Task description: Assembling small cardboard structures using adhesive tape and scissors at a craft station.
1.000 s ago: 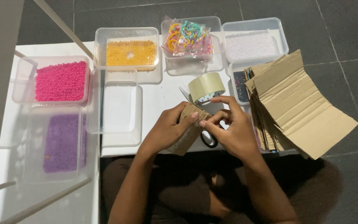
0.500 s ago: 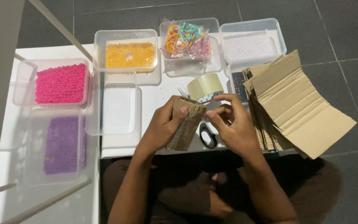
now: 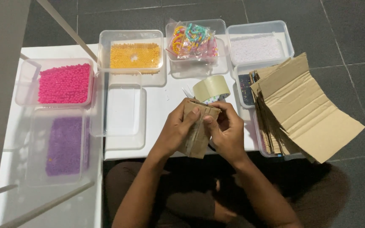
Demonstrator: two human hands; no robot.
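Here the small folded cardboard box (image 3: 197,131) sits between both hands, held above the near edge of the white table (image 3: 161,103). The left hand (image 3: 176,128) wraps its left face, fingers pressed on the front panel, thumb at the top edge. The right hand (image 3: 228,134) closes on its right side, thumb tip pinching the upper flap against the fingers. Just behind the box stands a roll of beige tape (image 3: 211,88). To the right, close by, a stack of flat cardboard sheets (image 3: 300,114) leans out of a clear bin. To the left, an empty clear tray (image 3: 121,109) lies near, leaving bare table between it and the hands
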